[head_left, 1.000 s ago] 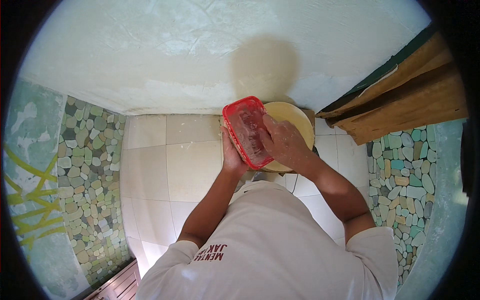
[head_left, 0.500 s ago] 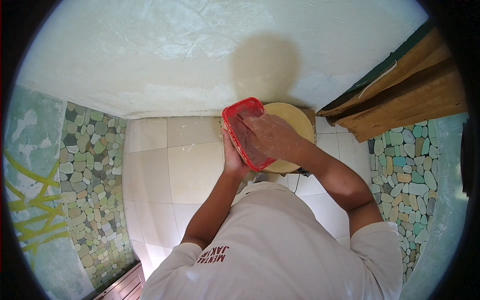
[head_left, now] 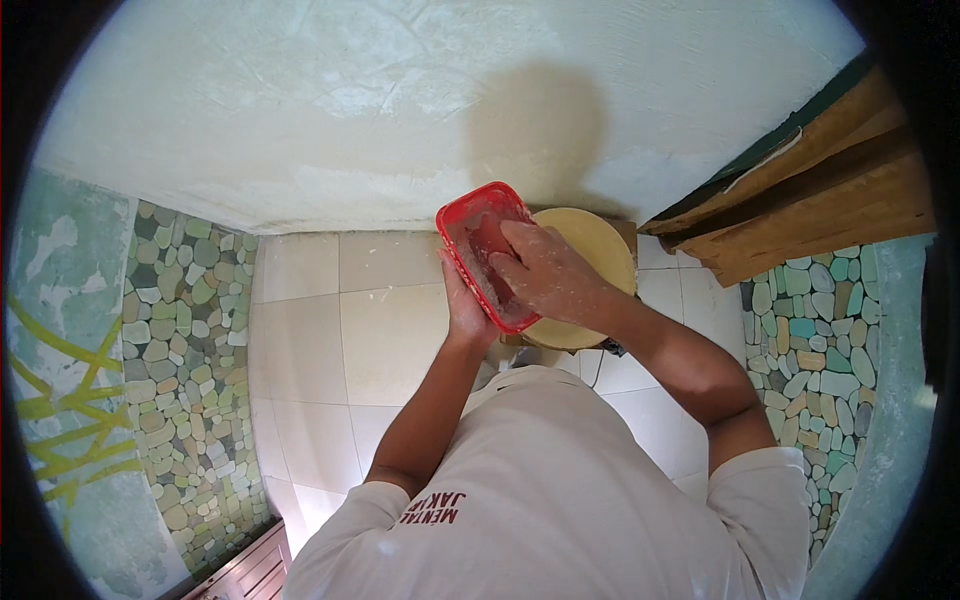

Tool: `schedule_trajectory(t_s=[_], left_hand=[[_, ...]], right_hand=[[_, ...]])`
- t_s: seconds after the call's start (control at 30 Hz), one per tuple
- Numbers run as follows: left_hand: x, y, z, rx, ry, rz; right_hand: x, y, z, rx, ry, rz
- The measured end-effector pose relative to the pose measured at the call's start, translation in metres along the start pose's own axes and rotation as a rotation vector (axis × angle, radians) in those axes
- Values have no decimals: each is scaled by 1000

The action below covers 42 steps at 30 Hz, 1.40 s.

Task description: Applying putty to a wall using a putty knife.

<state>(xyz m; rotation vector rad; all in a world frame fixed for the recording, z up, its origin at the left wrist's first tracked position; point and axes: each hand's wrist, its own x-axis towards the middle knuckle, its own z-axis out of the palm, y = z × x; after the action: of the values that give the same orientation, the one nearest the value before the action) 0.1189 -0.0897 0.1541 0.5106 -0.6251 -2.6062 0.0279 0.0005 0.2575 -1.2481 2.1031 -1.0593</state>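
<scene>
Container [head_left: 488, 236], red and rectangular, sits in the left hand [head_left: 468, 308], which grasps its left long side; its long axis slants from upper left to lower right. The right hand [head_left: 555, 275] lies over the opposite long side, fingers inside; whether they pinch anything, I cannot tell. Lower and just right, a round yellowish basin [head_left: 605, 255] is partly hidden by container and right hand. A pale wall [head_left: 350, 130] rises ahead; brown sheeting [head_left: 810, 215] stands off right.

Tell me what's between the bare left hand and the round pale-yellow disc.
Head view: a red rectangular plastic container and the right hand, partly over it.
</scene>
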Motion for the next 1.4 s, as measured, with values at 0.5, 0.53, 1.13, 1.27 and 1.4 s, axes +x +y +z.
schedule_trajectory(t_s=[0.5,0.53,1.13,1.27,1.4], left_hand=[[-17,38,-13,-88,-75,-48],[-19,46,-17,-91,-75,-28],[-89,281,-170,-126,-108,402],[-112,332,-209,-223,-71,427],[-130,370,-238,-168,62,547]], right_hand=[[36,-23,20,-316,-192,-180],[42,-25,30,-243,-160,-239],[169,-192,243,-265,-218,-483],[198,-239,285,-372,-218,-595],[213,-288,319,-463,-312,-621]])
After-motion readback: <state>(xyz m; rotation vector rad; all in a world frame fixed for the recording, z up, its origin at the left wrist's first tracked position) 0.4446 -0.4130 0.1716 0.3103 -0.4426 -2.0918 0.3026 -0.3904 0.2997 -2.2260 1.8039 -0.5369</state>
